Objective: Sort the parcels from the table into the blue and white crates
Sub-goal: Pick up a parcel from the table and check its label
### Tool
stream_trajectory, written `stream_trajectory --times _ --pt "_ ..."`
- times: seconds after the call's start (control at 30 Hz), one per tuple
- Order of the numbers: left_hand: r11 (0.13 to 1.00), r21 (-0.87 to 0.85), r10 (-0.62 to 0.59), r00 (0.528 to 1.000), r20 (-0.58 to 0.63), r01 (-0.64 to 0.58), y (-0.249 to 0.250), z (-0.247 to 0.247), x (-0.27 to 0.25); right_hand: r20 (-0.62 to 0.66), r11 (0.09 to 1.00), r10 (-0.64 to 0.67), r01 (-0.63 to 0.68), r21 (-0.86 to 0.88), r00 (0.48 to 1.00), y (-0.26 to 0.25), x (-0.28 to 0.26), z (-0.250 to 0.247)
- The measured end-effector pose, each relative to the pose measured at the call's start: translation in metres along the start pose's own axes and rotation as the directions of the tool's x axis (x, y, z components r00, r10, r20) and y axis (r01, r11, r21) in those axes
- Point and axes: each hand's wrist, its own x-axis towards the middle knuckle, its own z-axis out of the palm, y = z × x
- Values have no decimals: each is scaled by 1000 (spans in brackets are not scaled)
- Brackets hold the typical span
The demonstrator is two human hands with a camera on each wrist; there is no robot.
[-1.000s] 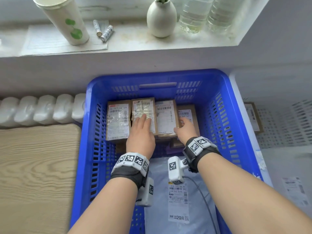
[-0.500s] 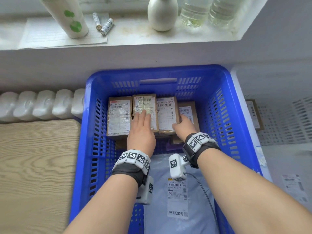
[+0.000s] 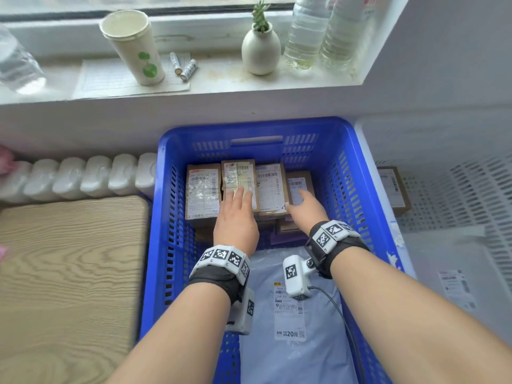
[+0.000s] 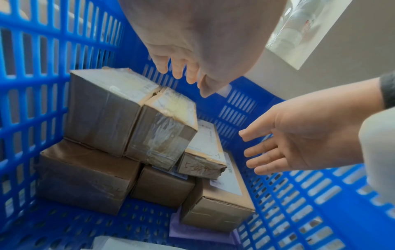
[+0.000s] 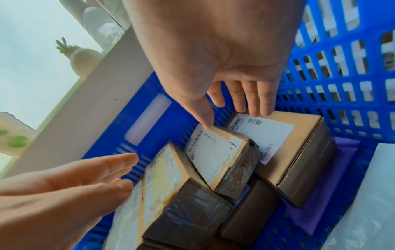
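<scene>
Parcels point(image 3: 203, 189): brown cardboard boxes with white shipping labels, stacked in two layers at the far end of the blue crate point(image 3: 346, 167), which fills the centre of the head view. Four boxes show side by side in the upper row; a grey plastic mailer point(image 3: 291, 353) with a printed label lies flat on the crate floor in the lower centre of the frame. A purple sheet point(image 4: 192, 234) shows beneath the right-hand lower box.

Left hand point(image 3: 235, 220): fingers straight and together, held over the second box from the left point(image 3: 238, 176); the left wrist view shows the fingertips clear of the cardboard. Right hand point(image 3: 304, 207): fingers extended and slightly spread, above the low box at the right of the row point(image 3: 300, 180); the right wrist view shows its thumb point(image 5: 205, 115) at the far edge of the tilted box point(image 5: 215, 152), though contact cannot be confirmed. Neither hand grips anything.

Surroundings: the white crate point(image 3: 457, 189) stands at the right of the frame, touching the blue one, and holds one cardboard box point(image 3: 394, 189) and a pale mailer. A wood-grain table point(image 3: 69, 273) occupies the lower left, with a white radiator point(image 3: 83, 176) behind it. Along the top runs a white windowsill point(image 3: 221, 79) bearing a paper cup point(image 3: 133, 45), two batteries point(image 3: 182, 67) on a sheet of paper, a small vase with a succulent point(image 3: 260, 51), and clear water bottles point(image 3: 318, 31).
</scene>
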Motion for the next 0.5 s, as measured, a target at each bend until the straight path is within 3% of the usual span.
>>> stream_trajectory --times 0.2,0.5 --pt "999 -31 14 1000 -1 -14 16 -37 -35 -43 998 -70 70 1 997 -19 -61 -26" --pt "1000 3 14 985 -171 -14 19 -101 -123 -48 966 -257 256 -30 965 -45 -174 -45"
